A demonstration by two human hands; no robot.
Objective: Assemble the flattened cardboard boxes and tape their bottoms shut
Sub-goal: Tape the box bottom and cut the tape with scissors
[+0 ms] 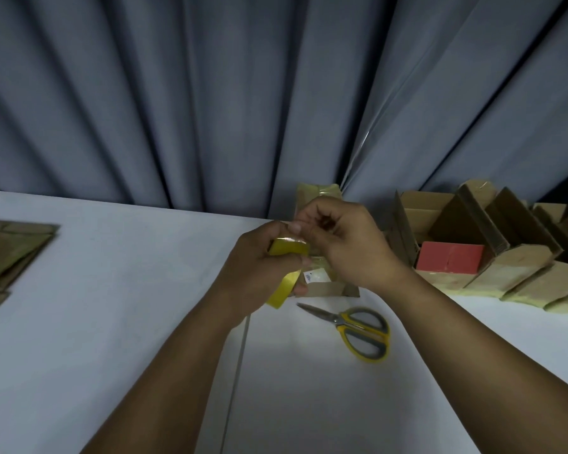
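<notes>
Left hand (259, 260) grips the yellow tape roll (287, 248); right hand (345, 244) pinches the roll's edge, before a cardboard box (328, 290). Scissors (358, 326) lie at 5 o'clock on the bench (112, 306).

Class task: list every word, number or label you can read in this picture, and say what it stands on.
Nothing is legible.
White sticker on the brown cardboard box at centre: dark print, too small and blurred to read.
Yellow tape roll, red block, yellow-handled scissors: no text shows.

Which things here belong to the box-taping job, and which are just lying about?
Job: tape roll, held by left hand; right hand at its end; box under them; scissors; flat cardboard stack; assembled boxes.
Lying about: red block; curtain.
</notes>
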